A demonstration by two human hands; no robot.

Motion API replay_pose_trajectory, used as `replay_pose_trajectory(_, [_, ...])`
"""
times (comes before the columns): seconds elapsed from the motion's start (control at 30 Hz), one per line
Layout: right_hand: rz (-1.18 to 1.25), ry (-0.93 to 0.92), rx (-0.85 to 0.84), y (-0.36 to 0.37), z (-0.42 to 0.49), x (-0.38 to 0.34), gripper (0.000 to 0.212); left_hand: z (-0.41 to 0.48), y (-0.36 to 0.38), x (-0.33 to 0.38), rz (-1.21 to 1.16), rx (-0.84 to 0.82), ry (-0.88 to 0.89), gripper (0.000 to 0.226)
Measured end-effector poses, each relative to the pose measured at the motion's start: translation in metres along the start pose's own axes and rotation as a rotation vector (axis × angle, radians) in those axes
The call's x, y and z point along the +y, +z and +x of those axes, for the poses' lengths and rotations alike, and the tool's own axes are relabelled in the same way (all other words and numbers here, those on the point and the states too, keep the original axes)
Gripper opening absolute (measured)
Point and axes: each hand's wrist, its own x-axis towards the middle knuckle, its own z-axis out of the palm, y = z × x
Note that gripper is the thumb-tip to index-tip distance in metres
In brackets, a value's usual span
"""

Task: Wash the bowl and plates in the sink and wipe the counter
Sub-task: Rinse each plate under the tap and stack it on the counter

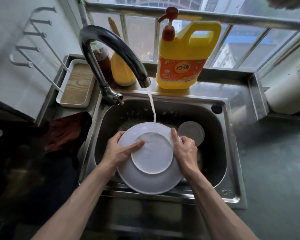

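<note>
Water (152, 110) from the tap (111, 47) falls on the far edge of the bowl (151, 153), held over the sink (232, 153). The left hand (118, 151) grips its left rim and the right hand (185, 151) grips its right rim, so the bowl sits between them.

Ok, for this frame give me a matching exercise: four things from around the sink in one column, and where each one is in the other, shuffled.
Things
1. white bowl
2. yellow dish soap bottle
3. dark red cloth
4. small plates

Places
A. standing on the ledge behind the sink
B. lying left of the sink
C. in the basin, just beyond the right hand
D. held bottom up by the left hand and right hand, under the tap water

Pairs: 1-D, 2-A, 3-B, 4-C
</note>
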Motion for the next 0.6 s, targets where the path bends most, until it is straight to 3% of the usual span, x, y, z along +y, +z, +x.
replay_pose_trajectory(0.1, [0.046,0.043,-0.096,-0.005,0.010,-0.011,0.059,0.013,-0.007,0.011,0.021,-0.061,0.013,0.063])
replay_pose_trajectory(0.23, [0.069,-0.024,-0.315,-0.014,0.019,-0.031,0.037,0.033,-0.015,0.024,0.069,-0.207,0.018,0.062])
replay_pose_trajectory(0.3, [0.139,0.010,-0.375,-0.013,0.022,-0.034,0.039,0.039,-0.015,0.029,0.089,-0.203,0.053,0.066])
replay_pose_trajectory(0.43, [0.293,0.104,-0.267,-0.005,0.023,-0.031,0.042,0.030,-0.007,0.025,0.054,-0.043,0.076,0.076])
replay_pose_trajectory(0.53, [0.429,0.130,-0.158,0.004,0.016,-0.022,0.043,0.014,-0.003,0.003,-0.222,0.006,-0.074,0.086])
replay_pose_trajectory(0.6, [0.449,0.144,-0.091,0.012,0.010,-0.015,0.046,0.008,-0.002,-0.008,-0.356,-0.002,-0.101,0.080])
